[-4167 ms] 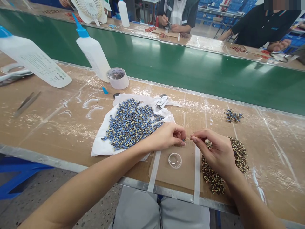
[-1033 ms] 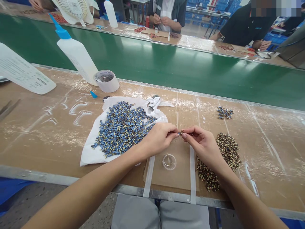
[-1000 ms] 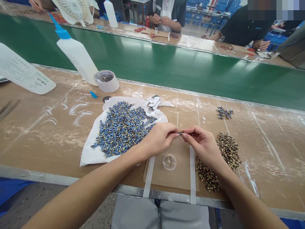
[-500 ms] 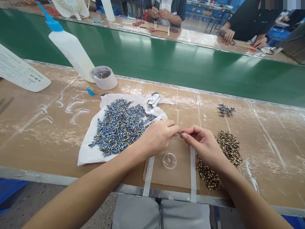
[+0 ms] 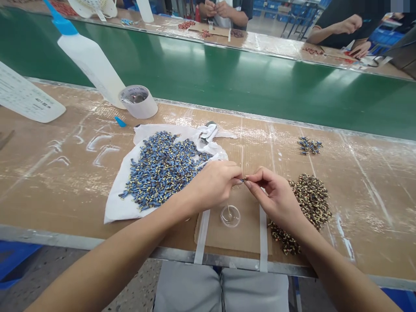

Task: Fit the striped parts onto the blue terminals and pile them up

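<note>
My left hand [image 5: 216, 183] and my right hand [image 5: 271, 190] meet fingertip to fingertip above a cardboard piece, both in a pinch. Between them shows a tiny dark-and-blue piece [image 5: 244, 180], too small to make out well. Below sits a small clear cup [image 5: 230, 216] with a thin stick [image 5: 228, 208] rising from it toward my left hand; its upper end is hidden. Left of my hands lies a heap of small blue-and-yellow pieces [image 5: 162, 169] on a white cloth [image 5: 113, 208]. Beside my right forearm is a heap of small dark-brown-and-cream pieces [image 5: 310, 199].
A small group of blue pieces [image 5: 309, 146] lies at the right. Behind the cloth are a tape roll [image 5: 143, 106], a blue cap [image 5: 120, 121] and white bottles [image 5: 94, 65]. A green belt [image 5: 208, 78] separates my table from co-workers' places.
My hands stay pinched together in nearly the same place, their fingertips slightly closer. The view has shifted a little. Across the belt, one co-worker's hand has risen from the table.
</note>
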The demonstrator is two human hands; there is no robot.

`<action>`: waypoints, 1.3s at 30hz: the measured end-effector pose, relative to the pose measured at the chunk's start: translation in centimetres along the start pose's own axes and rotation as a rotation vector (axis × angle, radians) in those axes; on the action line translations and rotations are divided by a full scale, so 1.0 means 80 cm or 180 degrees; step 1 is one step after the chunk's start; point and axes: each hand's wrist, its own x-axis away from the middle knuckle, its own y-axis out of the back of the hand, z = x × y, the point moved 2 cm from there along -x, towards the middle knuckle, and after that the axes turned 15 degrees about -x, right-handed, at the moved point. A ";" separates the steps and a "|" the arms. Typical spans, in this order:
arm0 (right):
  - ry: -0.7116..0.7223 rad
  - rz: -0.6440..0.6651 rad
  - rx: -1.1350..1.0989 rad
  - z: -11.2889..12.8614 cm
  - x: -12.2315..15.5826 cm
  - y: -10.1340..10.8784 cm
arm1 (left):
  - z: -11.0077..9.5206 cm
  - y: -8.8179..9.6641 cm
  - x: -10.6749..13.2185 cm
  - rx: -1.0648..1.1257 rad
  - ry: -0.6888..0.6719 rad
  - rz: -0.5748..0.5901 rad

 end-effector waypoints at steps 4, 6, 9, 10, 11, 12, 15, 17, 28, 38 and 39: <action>0.0015 0.0090 0.0147 0.000 0.001 -0.003 | -0.001 0.000 0.000 0.0009 0.0084 0.0206; -0.0002 0.0148 0.0176 -0.001 0.002 -0.004 | 0.000 -0.001 0.000 0.0095 0.0142 0.0280; -0.0140 0.0238 0.0024 -0.004 0.002 -0.002 | 0.000 -0.002 0.001 0.0212 0.0187 0.0336; -0.0203 0.0265 -0.0064 -0.005 0.002 -0.001 | 0.000 -0.002 0.001 0.0242 0.0194 0.0349; -0.0263 0.0295 -0.0158 -0.005 0.002 0.000 | 0.000 -0.002 0.001 0.0276 0.0199 0.0360; -0.0316 0.0324 -0.0256 -0.005 0.002 0.001 | -0.001 -0.001 0.001 0.0322 0.0199 0.0373; -0.0419 0.0420 -0.0511 -0.004 0.000 0.001 | -0.002 0.001 0.001 0.0477 0.0203 0.0430; -0.0418 0.0431 -0.0502 -0.004 0.000 -0.001 | -0.002 0.002 0.000 0.0527 0.0218 0.0471; -0.0569 0.0351 -0.0586 -0.012 -0.002 -0.002 | -0.001 -0.006 0.000 0.0262 0.0205 0.0454; -0.0630 -0.0159 -0.1035 -0.003 -0.007 0.004 | 0.001 0.000 -0.002 0.0249 0.0039 -0.0096; -0.0621 -0.0187 -0.1048 -0.003 -0.007 0.004 | 0.001 -0.001 -0.002 0.0278 0.0065 -0.0100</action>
